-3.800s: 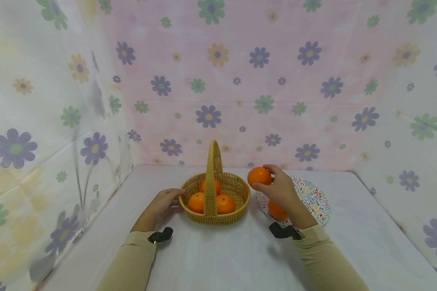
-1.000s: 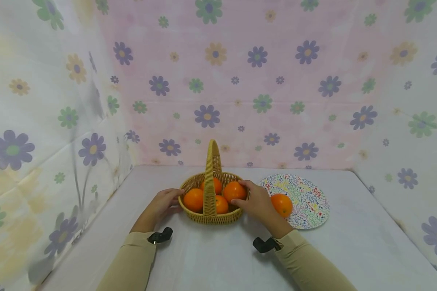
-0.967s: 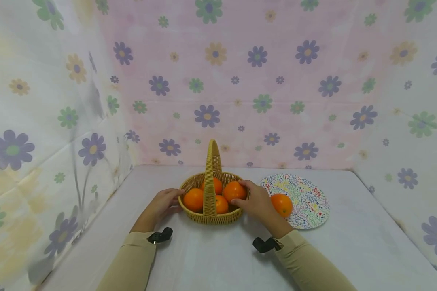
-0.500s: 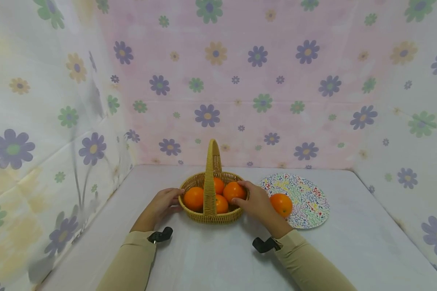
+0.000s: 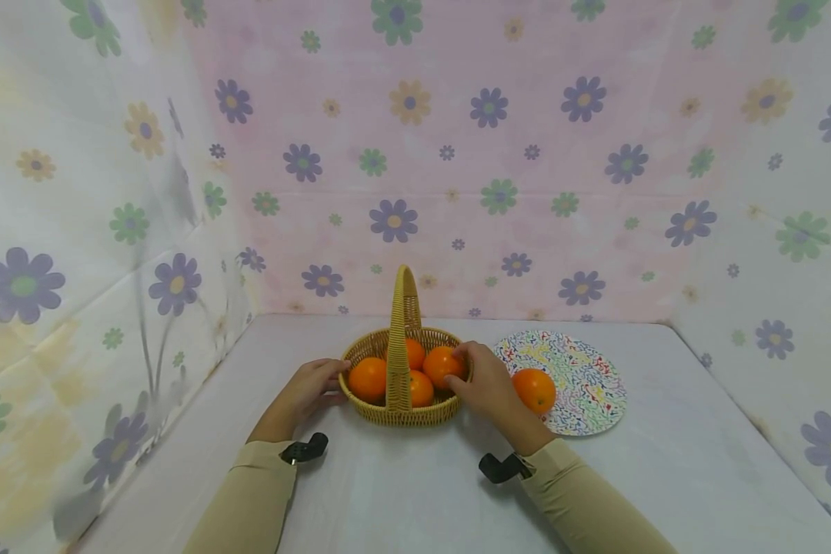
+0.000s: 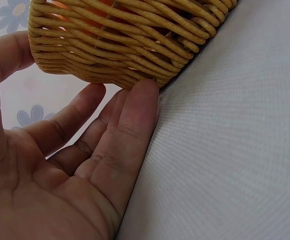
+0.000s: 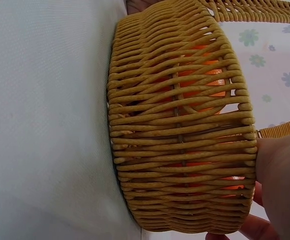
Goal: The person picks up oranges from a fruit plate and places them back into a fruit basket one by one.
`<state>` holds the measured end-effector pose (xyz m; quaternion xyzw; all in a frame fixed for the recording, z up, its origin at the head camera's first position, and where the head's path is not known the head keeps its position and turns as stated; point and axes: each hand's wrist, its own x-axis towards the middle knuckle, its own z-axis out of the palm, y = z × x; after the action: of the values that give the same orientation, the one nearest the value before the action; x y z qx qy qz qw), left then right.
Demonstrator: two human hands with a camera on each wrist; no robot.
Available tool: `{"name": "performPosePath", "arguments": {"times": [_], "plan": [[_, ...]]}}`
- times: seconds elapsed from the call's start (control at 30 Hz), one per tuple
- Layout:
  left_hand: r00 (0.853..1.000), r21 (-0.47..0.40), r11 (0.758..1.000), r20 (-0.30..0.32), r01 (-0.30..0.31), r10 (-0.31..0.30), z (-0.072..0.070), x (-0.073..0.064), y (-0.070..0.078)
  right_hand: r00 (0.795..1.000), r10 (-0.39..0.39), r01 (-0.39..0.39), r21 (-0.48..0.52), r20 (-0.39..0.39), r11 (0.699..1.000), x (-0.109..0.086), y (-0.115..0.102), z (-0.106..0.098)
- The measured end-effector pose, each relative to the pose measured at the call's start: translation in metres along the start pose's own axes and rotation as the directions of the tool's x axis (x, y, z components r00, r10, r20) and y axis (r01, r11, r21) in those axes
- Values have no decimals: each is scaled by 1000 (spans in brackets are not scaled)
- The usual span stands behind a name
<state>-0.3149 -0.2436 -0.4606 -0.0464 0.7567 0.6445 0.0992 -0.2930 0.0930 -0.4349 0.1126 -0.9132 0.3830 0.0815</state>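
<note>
A yellow-brown wicker basket [image 5: 415, 418] with a tall arched handle [image 5: 399, 331] stands on the table, several oranges inside it. My left hand [image 5: 308, 392] touches its left side; in the left wrist view the fairly straight fingers [image 6: 130, 135] rest against the outer weave. Reaching over the right rim, my right hand [image 5: 488, 385] has thumb and fingers around an orange [image 5: 443, 367] in the basket. The right wrist view shows mostly the basket wall [image 7: 180, 130], with part of the hand [image 7: 282, 175] at the rim. One more orange [image 5: 535, 391] lies on a round, multicoloured patterned plate [image 5: 589, 377].
A white cloth covers the table [image 5: 388, 492]. Flower-printed curtains [image 5: 457, 169] enclose the back and both sides. The plate lies just right of the basket, partly behind my right forearm.
My right hand has carried an orange from over the plate into the basket. In the last half second that orange shifts slightly left and the thumb draws back a little. The left hand stays put.
</note>
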Motion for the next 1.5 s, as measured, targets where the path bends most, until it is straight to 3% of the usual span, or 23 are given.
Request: {"name": "performPosePath", "arguments": {"times": [0.3, 0.6, 0.97, 1.33, 1.5], "plan": [[1000, -5, 1000, -1, 8, -8, 0, 1, 0, 999, -31, 34, -86, 38, 996, 2, 2, 0], [1000, 1, 1000, 6, 4, -4, 0, 0, 1, 999, -2, 4, -49, 38, 999, 0, 0, -1], [1000, 7, 1000, 4, -1, 1, -1, 0, 1, 995, -101, 103, -167, 16, 981, 0, 0, -6], [1000, 8, 1000, -6, 5, -5, 0, 1, 1, 995, -99, 102, -128, 35, 987, 4, 6, -53], [1000, 1, 1000, -9, 13, -13, -1, 0, 0, 998, -48, 52, -109, 41, 993, 6, 12, -74]]}}
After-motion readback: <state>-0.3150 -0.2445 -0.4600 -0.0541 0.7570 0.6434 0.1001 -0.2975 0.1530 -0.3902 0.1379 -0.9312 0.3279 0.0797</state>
